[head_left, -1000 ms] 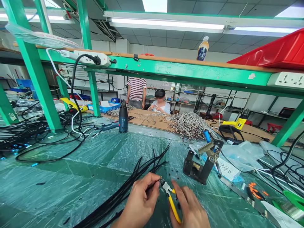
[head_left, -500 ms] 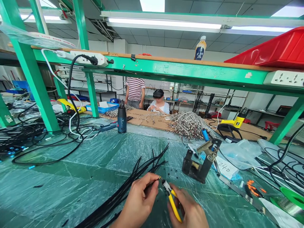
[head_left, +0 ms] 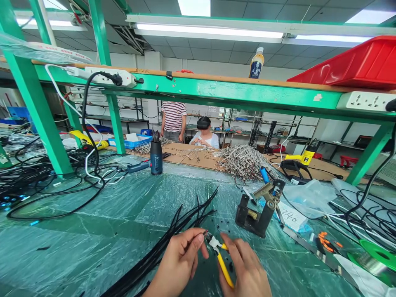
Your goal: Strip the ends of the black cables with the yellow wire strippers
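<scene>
My left hand pinches the end of a thin black cable between thumb and fingertips. In my right hand are yellow-handled cutting pliers, their handles spread apart and their jaws right at the cable end by my left fingertips. A tiny reddish tip shows at that end. Under and left of my left hand lies a bundle of black cables, fanning out towards the back. Small black scraps are scattered on the green, film-covered table.
A black metal fixture stands right of my hands, near a steel ruler and a green solder spool. Farther back are a heat gun and a pile of grey cables. Two people are beyond, under a green shelf beam.
The pliers' handles have spread and their jaws have moved slightly left, up against the cable end. A yellow bit seen there earlier no longer shows. The view has shifted slightly.
</scene>
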`<state>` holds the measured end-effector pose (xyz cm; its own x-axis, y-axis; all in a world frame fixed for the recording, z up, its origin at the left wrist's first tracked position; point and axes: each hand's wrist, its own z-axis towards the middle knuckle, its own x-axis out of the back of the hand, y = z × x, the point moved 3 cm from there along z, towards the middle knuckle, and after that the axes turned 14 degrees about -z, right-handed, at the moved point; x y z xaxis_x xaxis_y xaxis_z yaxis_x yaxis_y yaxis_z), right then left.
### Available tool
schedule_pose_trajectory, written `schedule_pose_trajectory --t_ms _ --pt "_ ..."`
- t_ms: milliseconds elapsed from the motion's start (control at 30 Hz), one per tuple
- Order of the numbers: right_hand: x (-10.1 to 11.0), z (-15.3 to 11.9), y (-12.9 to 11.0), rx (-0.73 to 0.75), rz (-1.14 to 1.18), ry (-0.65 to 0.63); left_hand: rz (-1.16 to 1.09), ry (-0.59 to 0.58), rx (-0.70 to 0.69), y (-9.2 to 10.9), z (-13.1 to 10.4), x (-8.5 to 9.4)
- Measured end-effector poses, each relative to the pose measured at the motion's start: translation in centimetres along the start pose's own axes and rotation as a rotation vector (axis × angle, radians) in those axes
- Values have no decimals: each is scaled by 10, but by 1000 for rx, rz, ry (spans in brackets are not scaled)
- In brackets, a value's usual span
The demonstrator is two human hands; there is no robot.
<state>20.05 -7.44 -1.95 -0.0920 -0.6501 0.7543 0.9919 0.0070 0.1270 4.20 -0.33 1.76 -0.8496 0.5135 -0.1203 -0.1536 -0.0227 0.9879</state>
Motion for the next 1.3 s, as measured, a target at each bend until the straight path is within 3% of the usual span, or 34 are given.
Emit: schedule_pose_trajectory --t_ms 200,367,800,1067,1167,1300 --pt "-3 -2 -4 30 -21 10 135 0 -75 -3 -3 3" --pt "-6 -6 -11 -165 99 -70 268 15 -177 6 -5 2" --pt "-18 -10 -18 -283 386 -96 187 31 -135 -1 -3 2" --pt "-15 -8 -21 -357 535 -39 269 77 -257 7 -1 3" --pt "-6 -4 -13 -500 641 -31 214 99 -219 8 1 5" --pt "3 0 8 -695 692 -92 -108 88 -15 7 4 8"
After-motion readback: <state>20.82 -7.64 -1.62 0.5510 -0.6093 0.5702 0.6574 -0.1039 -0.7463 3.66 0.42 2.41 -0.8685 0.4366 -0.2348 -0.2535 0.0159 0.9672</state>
